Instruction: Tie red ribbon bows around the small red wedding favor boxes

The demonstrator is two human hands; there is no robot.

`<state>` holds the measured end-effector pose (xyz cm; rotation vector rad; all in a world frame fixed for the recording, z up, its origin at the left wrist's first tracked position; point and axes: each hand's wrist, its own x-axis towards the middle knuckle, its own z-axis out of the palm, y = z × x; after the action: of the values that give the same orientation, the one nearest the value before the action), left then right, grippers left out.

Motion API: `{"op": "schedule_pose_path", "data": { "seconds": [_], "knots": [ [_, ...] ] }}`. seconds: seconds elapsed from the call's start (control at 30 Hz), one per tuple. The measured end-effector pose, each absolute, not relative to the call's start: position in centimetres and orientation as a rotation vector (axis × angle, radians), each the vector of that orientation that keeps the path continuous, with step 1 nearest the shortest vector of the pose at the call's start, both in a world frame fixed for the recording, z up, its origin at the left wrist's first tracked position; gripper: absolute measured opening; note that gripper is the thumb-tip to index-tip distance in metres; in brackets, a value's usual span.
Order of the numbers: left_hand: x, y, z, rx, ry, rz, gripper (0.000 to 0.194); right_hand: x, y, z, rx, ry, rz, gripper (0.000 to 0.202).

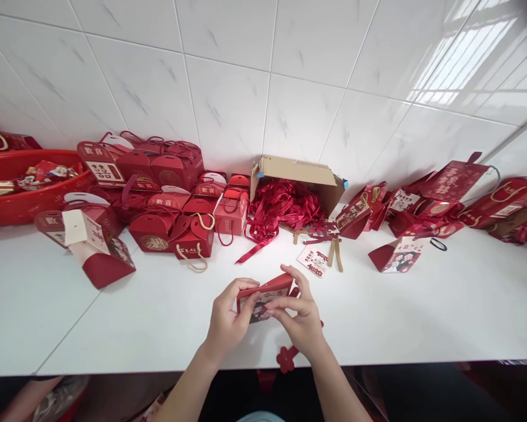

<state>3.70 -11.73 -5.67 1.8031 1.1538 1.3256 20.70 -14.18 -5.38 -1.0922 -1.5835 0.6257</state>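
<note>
A small red gift box [269,288] with a printed couple on its pale front is held above the near part of the table. My left hand [230,313] grips its left end, thumb on the front face and fingers behind. At the right end is my right hand [301,316], thumb and forefinger pinched against the printed front and another finger reaching up by the top corner. Whether a small piece sits in that pinch is hidden. A red flower-shaped paper piece [285,358] shows below my right hand, at the table's front edge.
Red gift boxes [193,234] crowd the back left beside a red basin [30,196]. A cardboard box [298,170] spills red ribbons [285,205]. Cards [313,261] and strips lie before it. More boxes [397,255] and a black loop [438,244] are right. A tiled wall [228,99] stands behind.
</note>
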Motion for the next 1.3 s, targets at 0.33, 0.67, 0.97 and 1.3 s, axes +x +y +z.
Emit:
{"op": "schedule_pose_path", "data": {
  "seconds": [0.33,0.67,0.97,1.3],
  "knots": [
    [3.8,-12.1,-5.6,1.756,1.15,1.24,0.007,20.2,-13.5,-5.7,-1.137,-1.623,0.424,0.019],
    [3.6,-12.4,-5.5,1.671,1.071,1.174,0.011,20.2,-13.1,-5.9,-1.015,-1.624,0.32,0.019],
    [4.1,-13.1,-6.7,1.858,1.116,1.305,0.047,19.7,-12.9,-5.0,-1.065,-1.522,0.565,0.015],
    [7.6,-13.1,-7.4,1.723,1.559,1.408,0.074,18.8,-13.6,-4.4,-1.162,-1.432,0.614,0.002]
  ]
}}
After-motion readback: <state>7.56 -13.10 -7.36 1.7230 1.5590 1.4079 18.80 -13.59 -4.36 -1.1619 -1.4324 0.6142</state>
